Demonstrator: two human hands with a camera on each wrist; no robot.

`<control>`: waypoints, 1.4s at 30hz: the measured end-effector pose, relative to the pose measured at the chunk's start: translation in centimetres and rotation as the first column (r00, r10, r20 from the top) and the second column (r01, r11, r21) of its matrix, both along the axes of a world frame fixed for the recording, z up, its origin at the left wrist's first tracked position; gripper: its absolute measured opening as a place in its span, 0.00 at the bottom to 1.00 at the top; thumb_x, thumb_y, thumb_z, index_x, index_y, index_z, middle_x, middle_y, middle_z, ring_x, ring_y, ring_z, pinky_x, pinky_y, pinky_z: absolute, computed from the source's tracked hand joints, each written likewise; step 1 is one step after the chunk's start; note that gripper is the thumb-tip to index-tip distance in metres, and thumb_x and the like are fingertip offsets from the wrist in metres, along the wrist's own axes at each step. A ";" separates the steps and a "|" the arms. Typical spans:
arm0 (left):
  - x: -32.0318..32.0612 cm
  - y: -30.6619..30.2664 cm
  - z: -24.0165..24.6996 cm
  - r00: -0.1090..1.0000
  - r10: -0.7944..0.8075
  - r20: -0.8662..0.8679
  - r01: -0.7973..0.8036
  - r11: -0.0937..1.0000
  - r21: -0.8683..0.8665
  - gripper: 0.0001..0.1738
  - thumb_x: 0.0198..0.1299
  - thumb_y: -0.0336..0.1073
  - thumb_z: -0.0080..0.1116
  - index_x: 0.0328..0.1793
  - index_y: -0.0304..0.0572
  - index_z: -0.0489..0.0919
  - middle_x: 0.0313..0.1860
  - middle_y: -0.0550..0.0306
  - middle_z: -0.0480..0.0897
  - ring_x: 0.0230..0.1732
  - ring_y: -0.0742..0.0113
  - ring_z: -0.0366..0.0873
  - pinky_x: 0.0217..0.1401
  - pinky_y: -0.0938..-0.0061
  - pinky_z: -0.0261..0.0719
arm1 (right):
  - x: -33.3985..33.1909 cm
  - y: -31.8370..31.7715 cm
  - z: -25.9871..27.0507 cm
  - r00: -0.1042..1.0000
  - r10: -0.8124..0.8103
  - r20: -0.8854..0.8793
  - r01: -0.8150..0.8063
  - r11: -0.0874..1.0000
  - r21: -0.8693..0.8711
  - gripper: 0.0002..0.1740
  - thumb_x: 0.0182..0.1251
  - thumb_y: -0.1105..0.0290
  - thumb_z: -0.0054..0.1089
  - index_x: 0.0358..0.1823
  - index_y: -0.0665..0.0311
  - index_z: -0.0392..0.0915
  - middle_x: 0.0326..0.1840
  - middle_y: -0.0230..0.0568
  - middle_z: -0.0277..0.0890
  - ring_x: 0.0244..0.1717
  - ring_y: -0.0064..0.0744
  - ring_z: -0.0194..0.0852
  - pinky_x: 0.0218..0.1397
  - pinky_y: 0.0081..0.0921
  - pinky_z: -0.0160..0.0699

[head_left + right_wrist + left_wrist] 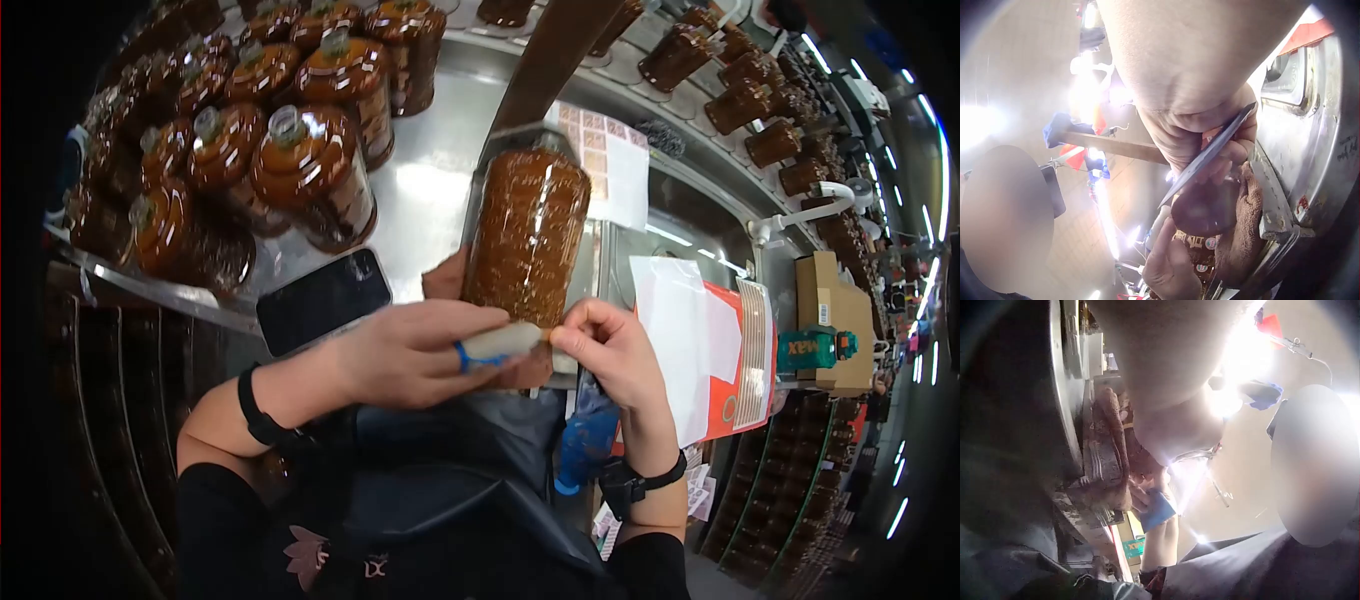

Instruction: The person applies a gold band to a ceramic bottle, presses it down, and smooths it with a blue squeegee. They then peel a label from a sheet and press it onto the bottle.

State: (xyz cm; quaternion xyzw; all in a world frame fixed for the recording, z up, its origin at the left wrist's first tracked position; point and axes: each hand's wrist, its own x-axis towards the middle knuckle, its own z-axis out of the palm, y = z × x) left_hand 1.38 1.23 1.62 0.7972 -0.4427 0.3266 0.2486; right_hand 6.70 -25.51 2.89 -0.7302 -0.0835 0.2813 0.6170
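The left hand (410, 350) reaches across from the near left with the forearm roughly level and a black band on the wrist. Its fingers are curled over a short white tube with a blue ring (500, 343), gripping it so that it lies sideways. The right hand (610, 350) comes up from the near right with the wrist bent, thumb and forefinger pinched together at the tube's right end. The right wrist view shows those fingers nipping a thin grey flat strip (1210, 153), seen edge-on and slanted.

Both hands meet at the foot of a clear plastic bottle packed with brown contents (525, 235). It stands upright in the middle of the scene, just beyond the knuckles. I cannot tell whether either hand bears its weight.

At the far left of the steel bench (430, 190) stands a cluster of brown-filled bottles with clear caps (300, 160). A black smartphone (322, 298) lies face up near the left hand, just beyond its wrist. To the right lies a white sheet over red-orange paper (700, 350), and further right a green tool (810, 350) sits beside a cardboard box (830, 295). More brown bottles stand in a row at the far right (740, 95). A blue plastic object (585, 440) sits below the right wrist. Glare washes out most of the left wrist view.
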 end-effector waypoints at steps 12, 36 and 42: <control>-0.8 0.3 -0.7 0.995 0.064 -0.081 -0.067 0.997 -0.040 0.17 0.53 0.26 0.71 0.50 0.45 0.92 0.56 0.58 0.89 0.61 0.56 0.86 0.57 0.66 0.90 | 0.1 0.2 0.1 1.000 -0.010 -0.016 0.011 0.999 0.037 0.10 0.72 0.71 0.72 0.34 0.62 0.79 0.26 0.15 0.65 0.28 0.08 0.54 0.31 0.15 0.51; -2.6 -0.2 -1.3 0.971 0.231 -0.055 -0.235 0.968 -0.090 0.18 0.53 0.25 0.71 0.51 0.41 0.91 0.52 0.57 0.87 0.55 0.55 0.87 0.56 0.65 0.92 | 0.2 0.3 -0.1 1.000 0.008 -0.020 -0.007 0.998 0.056 0.11 0.72 0.71 0.73 0.34 0.63 0.78 0.26 0.16 0.66 0.28 0.08 0.55 0.31 0.14 0.52; -1.7 -2.0 -1.7 0.992 0.127 -0.023 -0.129 0.986 -0.106 0.18 0.55 0.28 0.69 0.54 0.45 0.91 0.55 0.55 0.86 0.58 0.55 0.85 0.57 0.64 0.91 | 0.1 0.4 0.2 0.999 -0.002 -0.042 0.005 0.998 0.066 0.11 0.72 0.71 0.72 0.34 0.63 0.78 0.26 0.16 0.68 0.28 0.07 0.56 0.31 0.13 0.53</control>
